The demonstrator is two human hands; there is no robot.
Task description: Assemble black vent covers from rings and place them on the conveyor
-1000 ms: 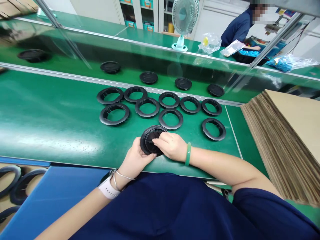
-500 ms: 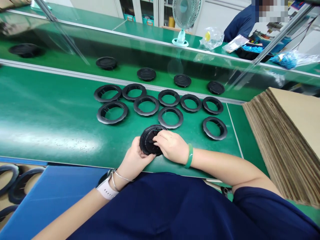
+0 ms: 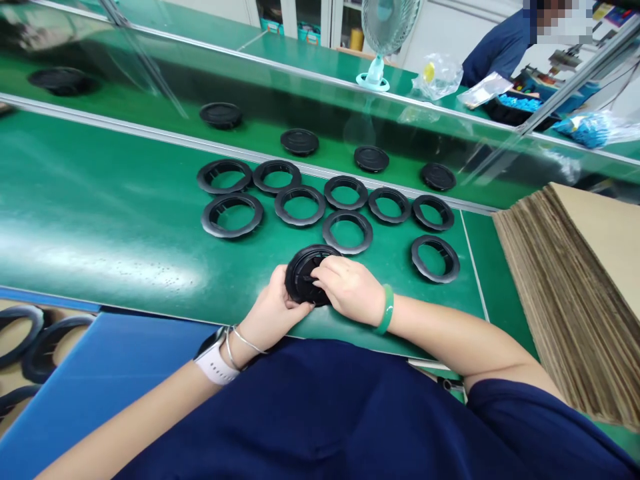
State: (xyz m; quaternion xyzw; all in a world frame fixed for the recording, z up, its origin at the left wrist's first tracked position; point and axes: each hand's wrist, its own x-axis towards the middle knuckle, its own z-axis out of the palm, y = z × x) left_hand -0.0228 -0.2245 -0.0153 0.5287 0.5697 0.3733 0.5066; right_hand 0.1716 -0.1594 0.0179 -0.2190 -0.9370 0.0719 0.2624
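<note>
A round black plastic part point(image 3: 301, 279), a ring with a disc inside it, is tilted up near the front edge of the green table point(image 3: 150, 227). My left hand point(image 3: 274, 308) is closed around its left rim, thumb at the bottom. Over the disc's inner face, my right hand point(image 3: 353, 288) has its fingers pinched together; whether they grip a small piece there is hidden. Just beyond the part lie several black rings point(image 3: 347, 232), loosely set in two rows.
Several black discs point(image 3: 299, 141) rest on the green strip behind the metal rail. A cardboard stack point(image 3: 555, 300) stands at right. Low on the left are more black rings point(image 3: 50, 347) beside a blue sheet point(image 3: 125, 380). Farther back are a fan point(image 3: 387, 27) and another person point(image 3: 500, 47).
The camera view has shifted slightly. Both hands stay at the black part, with my right fingers still on its inner face. The rings on the table have not moved.
</note>
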